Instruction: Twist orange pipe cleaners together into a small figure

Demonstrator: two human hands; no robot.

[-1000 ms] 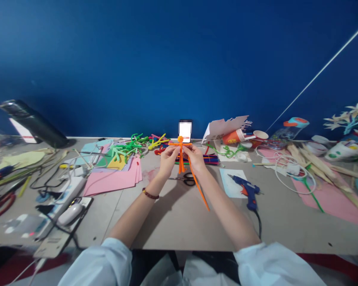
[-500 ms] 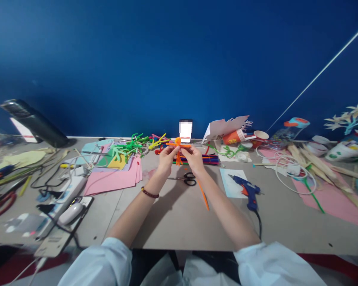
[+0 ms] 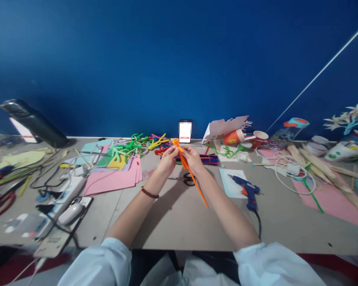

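Observation:
My left hand [image 3: 167,160] and my right hand [image 3: 193,159] are raised together above the middle of the table [image 3: 179,218], both pinching an orange pipe-cleaner figure [image 3: 185,163]. Its small round head points up and to the left near my left fingertips. A long orange tail [image 3: 200,192] runs down and to the right below my right hand. Black scissors [image 3: 187,179] lie on the table just under my hands. A bundle of coloured pipe cleaners [image 3: 207,159] rests behind my right hand.
A blue glue gun [image 3: 246,190] lies right of my forearm on a pale sheet. Pink paper [image 3: 115,179] and green and yellow pipe-cleaner shapes [image 3: 131,146] sit to the left. A phone [image 3: 185,131] stands against the blue wall. Paper cups [image 3: 241,137], cords and tools crowd both sides.
The orange figure has tilted from upright with arms spread to leaning left, its head now by my left fingers. My hands have drawn closer together around it.

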